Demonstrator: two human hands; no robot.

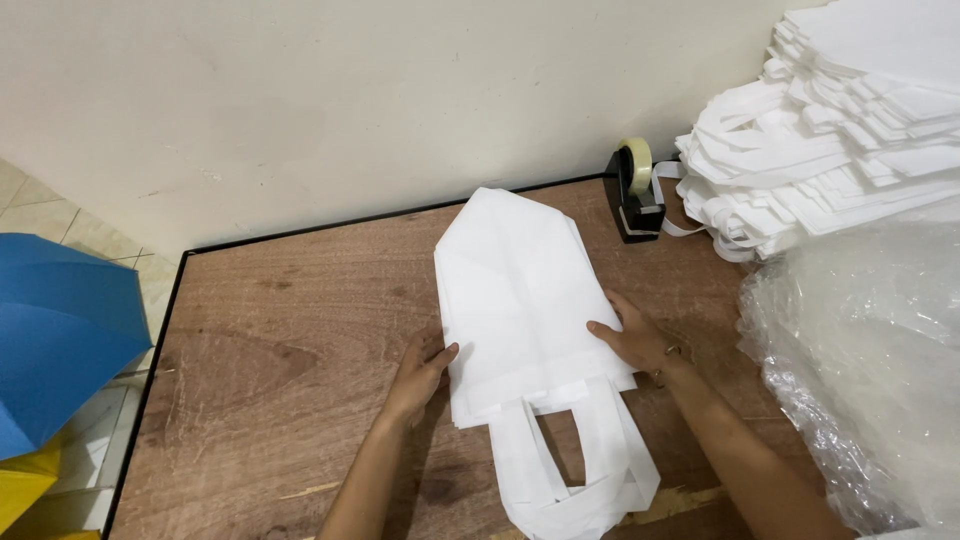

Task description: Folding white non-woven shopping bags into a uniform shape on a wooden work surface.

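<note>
A small stack of flat white fabric bags [520, 290] lies on the wooden table [300, 330], its far end folded to a point and its loop handles [585, 480] toward me. My left hand [420, 372] rests at the stack's left edge, fingertips touching the fabric. On the right edge lies my right hand [635, 335], fingers spread flat on the top bag. Neither hand grips anything.
A black tape dispenser [632, 195] with a clear roll stands at the table's far edge by the wall. A tall pile of white bags [830, 120] fills the far right. Crumpled clear plastic [870, 360] lies at right. A blue and yellow umbrella [55, 340] sits left of the table.
</note>
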